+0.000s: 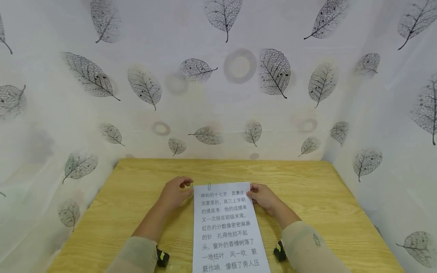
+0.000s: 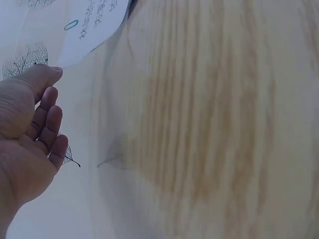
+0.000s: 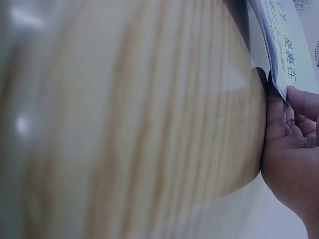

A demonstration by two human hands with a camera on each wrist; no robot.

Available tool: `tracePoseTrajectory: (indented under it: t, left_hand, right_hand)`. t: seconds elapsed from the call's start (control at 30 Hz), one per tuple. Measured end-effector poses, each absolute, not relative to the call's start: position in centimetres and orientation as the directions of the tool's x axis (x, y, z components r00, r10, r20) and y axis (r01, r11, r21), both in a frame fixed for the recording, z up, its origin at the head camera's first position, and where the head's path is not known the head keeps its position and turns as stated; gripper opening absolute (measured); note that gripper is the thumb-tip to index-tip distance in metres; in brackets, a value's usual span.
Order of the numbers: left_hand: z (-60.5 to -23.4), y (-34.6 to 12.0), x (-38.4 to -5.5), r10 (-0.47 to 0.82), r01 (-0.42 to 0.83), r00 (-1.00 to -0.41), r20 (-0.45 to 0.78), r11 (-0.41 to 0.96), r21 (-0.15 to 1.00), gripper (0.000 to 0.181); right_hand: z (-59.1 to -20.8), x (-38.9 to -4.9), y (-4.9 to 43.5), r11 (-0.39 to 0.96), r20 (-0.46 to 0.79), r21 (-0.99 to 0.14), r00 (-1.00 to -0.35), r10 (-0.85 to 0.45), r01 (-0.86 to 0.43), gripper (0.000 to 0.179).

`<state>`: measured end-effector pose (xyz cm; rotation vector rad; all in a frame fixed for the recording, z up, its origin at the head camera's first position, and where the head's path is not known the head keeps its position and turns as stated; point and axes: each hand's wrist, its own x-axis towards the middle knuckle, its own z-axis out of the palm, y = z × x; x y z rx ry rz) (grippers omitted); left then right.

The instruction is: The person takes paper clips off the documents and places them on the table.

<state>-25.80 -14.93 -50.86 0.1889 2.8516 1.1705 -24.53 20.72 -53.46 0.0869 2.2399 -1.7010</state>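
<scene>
Printed paper sheets (image 1: 223, 227) with large Chinese text stand between both hands, upper edge away from me. A green paper clip (image 1: 209, 186) sits on that edge, left of its middle; the left wrist view shows this paper clip (image 2: 71, 25) too. At the upper left corner, my left hand (image 1: 175, 192) pinches a small green piece that looks like a second paper clip (image 1: 192, 185), mostly hidden by the fingers. My right hand (image 1: 264, 196) grips the upper right corner, its thumb on the printed face and fingers behind, as the right wrist view shows.
Beneath lies a wood-grain table (image 1: 300, 182). A white sheet with leaf prints (image 1: 232, 106) hangs behind and on both sides. Black straps with yellow marks (image 1: 162, 258) show at both forearms.
</scene>
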Motion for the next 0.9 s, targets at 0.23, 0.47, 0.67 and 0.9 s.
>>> tracePoseTrajectory:
  t: [0.23,0.47,0.67,0.9]
  left_hand:
    - [-51.7,-16.2,-26.0,0.136,0.093,-0.991,-0.011,0.734,0.673,0.034]
    - [-52.3,-17.4,-26.5,0.151,0.089,-0.988,-0.038,0.749,0.657,0.031]
    - [-52.8,-18.1,-26.7,0.187,0.116,-0.981,-0.052,0.781,0.613,0.030]
    - [-52.7,-18.2,-26.6,0.170,0.063,-0.979,-0.116,0.784,0.617,0.030]
  right_hand:
    - [-53.3,-24.5,20.7,0.290,-0.288,-0.928,-0.945,-0.152,0.236,0.016]
    - [-53.6,-24.7,20.6,0.286,-0.296,-0.926,-0.943,-0.150,0.246,0.015]
    - [-53.9,-24.9,20.8,0.287,-0.299,-0.926,-0.942,-0.152,0.247,0.015]
    - [-53.9,-24.9,20.8,0.283,-0.299,-0.926,-0.944,-0.139,0.252,0.014]
